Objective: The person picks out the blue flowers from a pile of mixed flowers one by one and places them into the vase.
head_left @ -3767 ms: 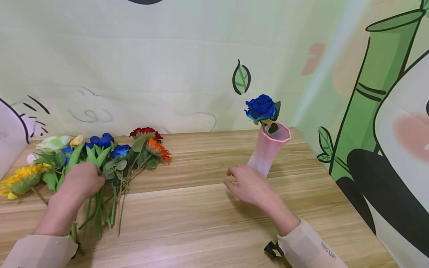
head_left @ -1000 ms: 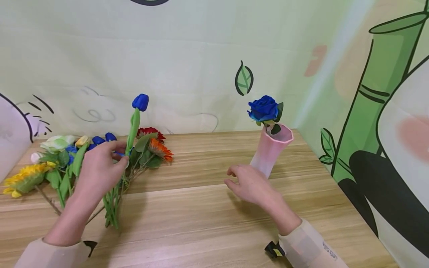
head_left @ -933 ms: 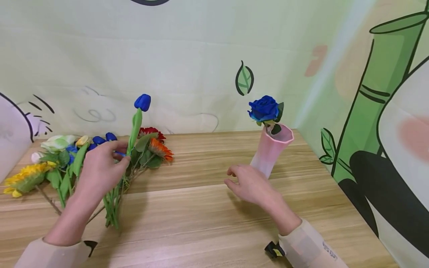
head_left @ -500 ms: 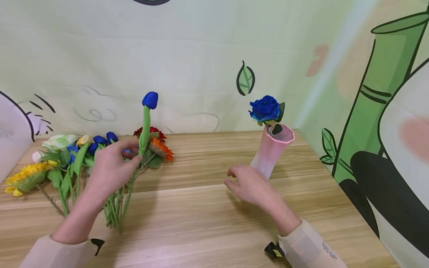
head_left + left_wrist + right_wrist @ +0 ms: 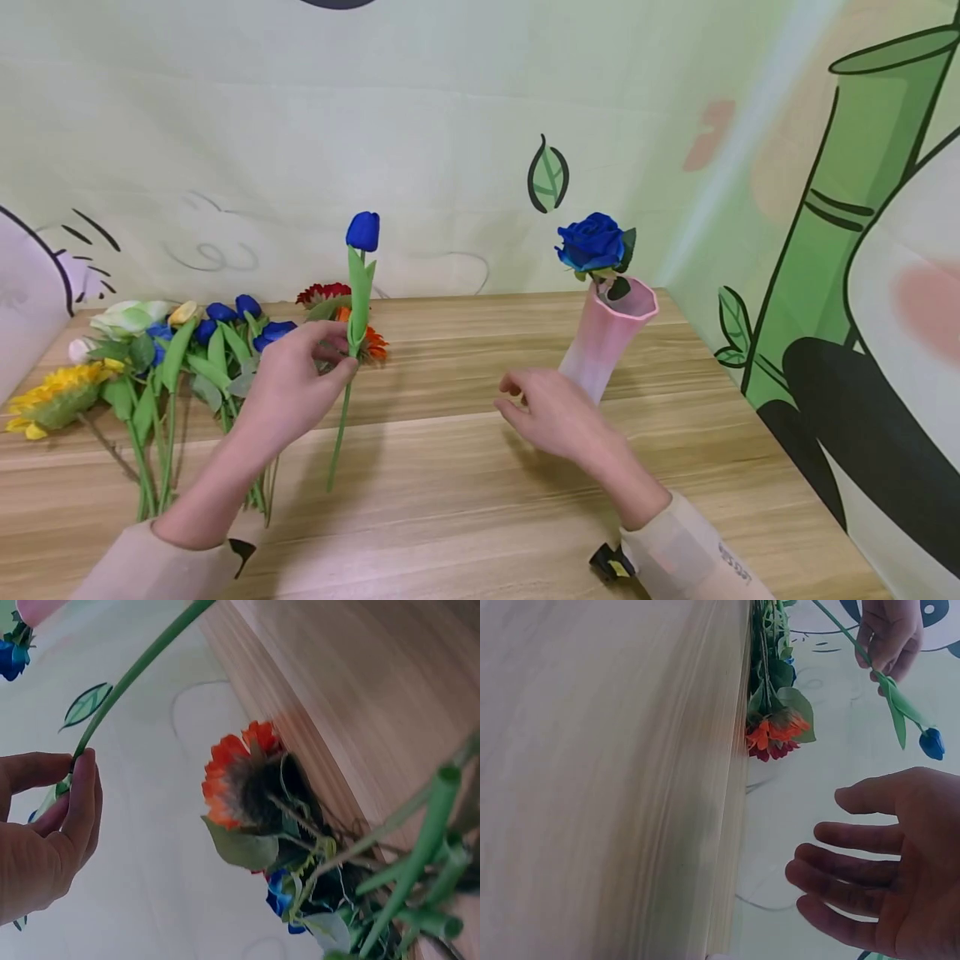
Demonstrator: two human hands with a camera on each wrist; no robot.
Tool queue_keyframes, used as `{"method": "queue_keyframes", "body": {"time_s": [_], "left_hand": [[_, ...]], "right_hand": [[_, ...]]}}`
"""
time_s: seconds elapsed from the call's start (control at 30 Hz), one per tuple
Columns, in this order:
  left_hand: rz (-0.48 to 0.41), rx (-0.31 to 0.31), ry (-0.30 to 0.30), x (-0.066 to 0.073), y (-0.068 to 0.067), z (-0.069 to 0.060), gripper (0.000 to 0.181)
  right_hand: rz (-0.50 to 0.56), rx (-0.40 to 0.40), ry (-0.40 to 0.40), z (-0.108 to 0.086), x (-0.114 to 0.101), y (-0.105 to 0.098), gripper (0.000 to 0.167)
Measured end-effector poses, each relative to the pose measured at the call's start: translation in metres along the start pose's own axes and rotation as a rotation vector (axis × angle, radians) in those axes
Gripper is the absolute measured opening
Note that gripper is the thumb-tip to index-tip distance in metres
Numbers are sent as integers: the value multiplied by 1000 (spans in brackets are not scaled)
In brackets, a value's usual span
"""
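My left hand (image 5: 296, 383) pinches the stem of a blue tulip (image 5: 363, 232) between thumb and fingers, just below its green leaves. The bloom points up and the stem hangs down clear of the pile. In the right wrist view the same tulip (image 5: 931, 742) shows beyond my right hand. That right hand (image 5: 551, 412) holds nothing, its fingers loosely bent, just in front of the pink and white vase (image 5: 592, 342). A blue rose (image 5: 592, 243) stands in the vase, leaning left at its rim.
On the table's left lies a pile of artificial flowers: a yellow sunflower (image 5: 56, 396), a white bloom (image 5: 131, 317), several blue tulips (image 5: 247, 306), a red flower (image 5: 322, 293) and an orange one (image 5: 375, 343). A printed cloth (image 5: 435, 150) hangs behind the wooden table (image 5: 450, 492).
My left hand has taken the blue tulip out of the pile, lifted it and carried it to the right. My right hand stays nearly still by the vase.
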State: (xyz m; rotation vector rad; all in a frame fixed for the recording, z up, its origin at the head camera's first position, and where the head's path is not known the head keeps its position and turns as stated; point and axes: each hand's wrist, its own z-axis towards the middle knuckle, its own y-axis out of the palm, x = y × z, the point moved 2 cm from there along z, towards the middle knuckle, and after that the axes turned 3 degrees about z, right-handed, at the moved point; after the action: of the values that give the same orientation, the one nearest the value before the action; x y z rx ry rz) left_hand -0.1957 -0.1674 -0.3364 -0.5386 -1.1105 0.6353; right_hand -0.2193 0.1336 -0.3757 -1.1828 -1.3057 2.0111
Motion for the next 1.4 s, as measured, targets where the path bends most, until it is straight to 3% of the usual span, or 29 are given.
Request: {"method": "queue_keyframes", "body": {"time_s": [0.3, 0.67, 1.1, 1.4], "left_hand": [[-112, -41, 10, 7, 14, -1, 39], [-226, -49, -41, 15, 24, -1, 38], [-357, -93, -32, 27, 43, -6, 38], [-434, -147, -22, 33, 52, -9, 38]], "right_hand": [[66, 52, -72, 2, -10, -2, 6], [151, 92, -164, 3, -22, 2, 5], [249, 108, -214, 4, -38, 4, 2], [413, 82, -189, 5, -47, 8, 18]]}}
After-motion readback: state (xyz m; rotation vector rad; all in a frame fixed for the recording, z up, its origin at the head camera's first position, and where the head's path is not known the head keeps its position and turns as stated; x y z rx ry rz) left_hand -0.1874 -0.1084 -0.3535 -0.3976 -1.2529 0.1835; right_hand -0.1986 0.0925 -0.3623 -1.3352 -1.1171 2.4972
